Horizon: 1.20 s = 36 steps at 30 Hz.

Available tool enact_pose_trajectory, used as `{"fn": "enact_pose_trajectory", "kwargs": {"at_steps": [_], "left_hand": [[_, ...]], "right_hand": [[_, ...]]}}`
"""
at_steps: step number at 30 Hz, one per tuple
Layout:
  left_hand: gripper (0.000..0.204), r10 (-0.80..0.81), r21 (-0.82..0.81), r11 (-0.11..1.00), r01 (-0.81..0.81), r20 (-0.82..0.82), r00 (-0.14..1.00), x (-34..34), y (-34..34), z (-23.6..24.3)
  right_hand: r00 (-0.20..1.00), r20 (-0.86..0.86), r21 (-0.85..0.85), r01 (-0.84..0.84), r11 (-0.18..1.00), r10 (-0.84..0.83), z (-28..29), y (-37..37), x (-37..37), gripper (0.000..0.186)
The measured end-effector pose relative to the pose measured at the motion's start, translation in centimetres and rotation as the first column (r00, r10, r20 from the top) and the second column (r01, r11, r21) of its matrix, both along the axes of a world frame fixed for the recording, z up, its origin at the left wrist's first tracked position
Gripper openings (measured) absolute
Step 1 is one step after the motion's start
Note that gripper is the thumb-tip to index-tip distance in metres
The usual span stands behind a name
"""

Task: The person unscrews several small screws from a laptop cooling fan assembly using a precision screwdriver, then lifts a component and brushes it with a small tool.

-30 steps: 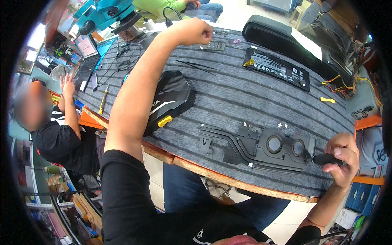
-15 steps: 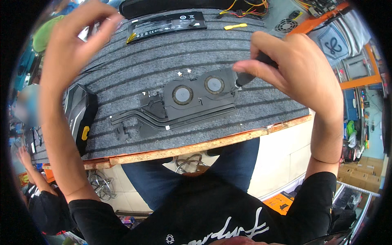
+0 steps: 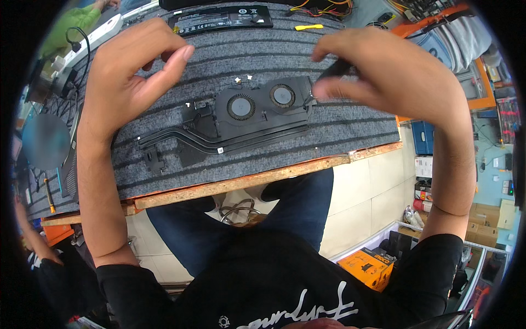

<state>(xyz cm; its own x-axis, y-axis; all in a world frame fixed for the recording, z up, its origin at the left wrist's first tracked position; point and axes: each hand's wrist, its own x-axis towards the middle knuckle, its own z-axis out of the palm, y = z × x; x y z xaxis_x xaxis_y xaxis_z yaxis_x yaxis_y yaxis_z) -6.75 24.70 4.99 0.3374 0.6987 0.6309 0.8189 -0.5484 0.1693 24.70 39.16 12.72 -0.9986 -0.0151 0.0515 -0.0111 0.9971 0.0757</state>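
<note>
striped grey carpet cloth [image 3: 356, 123] covers the workbench, whose bare wooden edge [image 3: 246, 180] runs across in front of the seated person, above a pale tiled floor [image 3: 381, 183]. on the cloth, near that edge, lies a flat black metal cooling assembly [image 3: 249, 122] with two round fans and bent dark heat pipes. its long axis runs left to right, roughly along the bench edge, the pipe end to the left and a little closer to the person. the right hand [image 3: 386, 79] is the nearer one, just beyond the assembly's right end, so the assembly stretches leftward from it. thumb and fingers close around a dark-handled screwdriver [image 3: 336, 69], its shaft angled down and left at that end; whether the tip touches, i cannot tell. the left hand [image 3: 134, 79] hovers beyond the pipe end, fingers curled, thumb a narrow gap from them; whether it hides anything, i cannot tell. further off lie a black rectangular battery pack [image 3: 222, 20] and a yellow plastic strip [image 3: 309, 27].
</note>
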Motion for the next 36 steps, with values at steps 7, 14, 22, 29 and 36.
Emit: {"fn": "enact_pose_trajectory", "kwargs": {"at_steps": [7,14,22,29,36], "left_hand": [[0.007,0.009,0.031,0.999,-0.01,0.025,1.0,-1.5,-0.1,-2.1],[0.008,0.017,-0.015,1.0,-0.017,-0.029,0.999,-1.8,-0.1,-2.5],[0.009,0.01,0.017,1.0,-0.009,-0.049,0.999,-1.3,0.0,-3.1],[0.011,-0.007,0.026,1.0,0.009,-0.068,0.998,-1.0,0.3,-3.8],[0.012,-0.004,0.008,1.0,0.005,-0.073,0.997,-0.9,-0.1,-4.0]], "right_hand": [[0.941,0.286,-0.108,0.218,0.97,-0.18,1.3,-0.8,-0.8,0.018],[0.882,0.372,0.006,0.309,0.951,-0.289,1.7,-0.9,-1.2,0.016],[0.934,0.279,-0.073,0.254,0.964,-0.225,1.5,-1.2,-1.3,0.014],[0.965,0.171,-0.15,0.226,0.962,-0.2,1.3,-1.6,-1.0,0.014],[0.971,0.204,-0.112,0.148,0.983,-0.123,1.8,-0.5,-1.1,0.019]]}}
